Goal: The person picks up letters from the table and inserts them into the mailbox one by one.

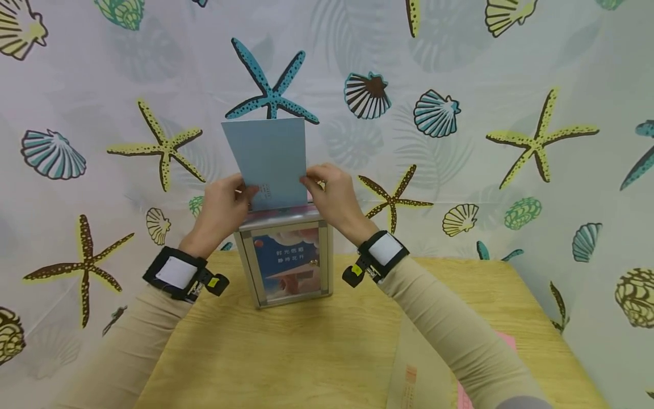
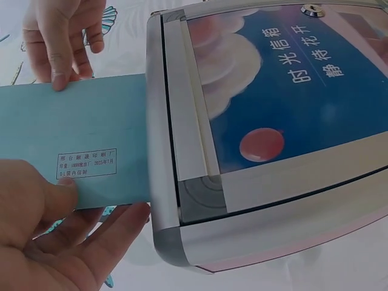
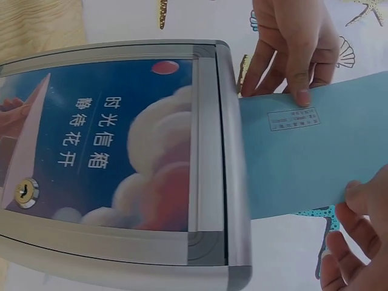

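Observation:
A light blue envelope [image 1: 273,159] stands upright above a silver-framed mailbox [image 1: 327,267] with a blue and pink picture front. The envelope's lower edge meets the box top; in both wrist views it seems to enter there, though the slot itself is hidden. My left hand [image 1: 222,204] pinches the envelope's left edge near a small printed block [image 2: 86,164], thumb on the near face. Higher up, my right hand [image 1: 334,196] pinches the right edge between thumb and fingers. A round keyhole lock [image 3: 26,193] sits on the box's front.
The box stands toward the back of a wooden table [image 1: 306,352]. A tan paper envelope [image 1: 421,369] lies at the front right, partly under my right forearm, with pink paper [image 1: 507,339] beside it. A curtain [image 1: 327,34] printed with shells and starfish hangs behind.

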`<state>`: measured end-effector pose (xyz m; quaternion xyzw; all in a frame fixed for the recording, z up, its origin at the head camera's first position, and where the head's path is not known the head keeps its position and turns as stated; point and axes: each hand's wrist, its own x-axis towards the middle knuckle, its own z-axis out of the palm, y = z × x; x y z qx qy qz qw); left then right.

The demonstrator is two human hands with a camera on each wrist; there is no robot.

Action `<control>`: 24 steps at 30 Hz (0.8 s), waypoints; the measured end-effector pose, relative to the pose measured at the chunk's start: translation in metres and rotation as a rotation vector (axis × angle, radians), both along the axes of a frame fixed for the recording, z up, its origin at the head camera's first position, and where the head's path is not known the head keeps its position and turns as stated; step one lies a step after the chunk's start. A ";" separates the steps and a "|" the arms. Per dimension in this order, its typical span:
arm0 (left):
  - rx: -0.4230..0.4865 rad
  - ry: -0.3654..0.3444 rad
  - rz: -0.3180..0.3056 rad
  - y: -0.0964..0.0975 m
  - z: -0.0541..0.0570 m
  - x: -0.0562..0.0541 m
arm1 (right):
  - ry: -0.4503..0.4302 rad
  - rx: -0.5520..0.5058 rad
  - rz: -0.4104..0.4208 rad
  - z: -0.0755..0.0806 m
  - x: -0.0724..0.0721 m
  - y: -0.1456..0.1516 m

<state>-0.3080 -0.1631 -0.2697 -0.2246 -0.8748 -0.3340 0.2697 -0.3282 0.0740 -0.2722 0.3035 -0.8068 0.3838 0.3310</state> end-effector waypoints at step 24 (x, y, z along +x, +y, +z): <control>-0.125 -0.142 0.066 -0.005 -0.009 -0.005 | 0.097 -0.128 0.059 0.027 -0.002 0.001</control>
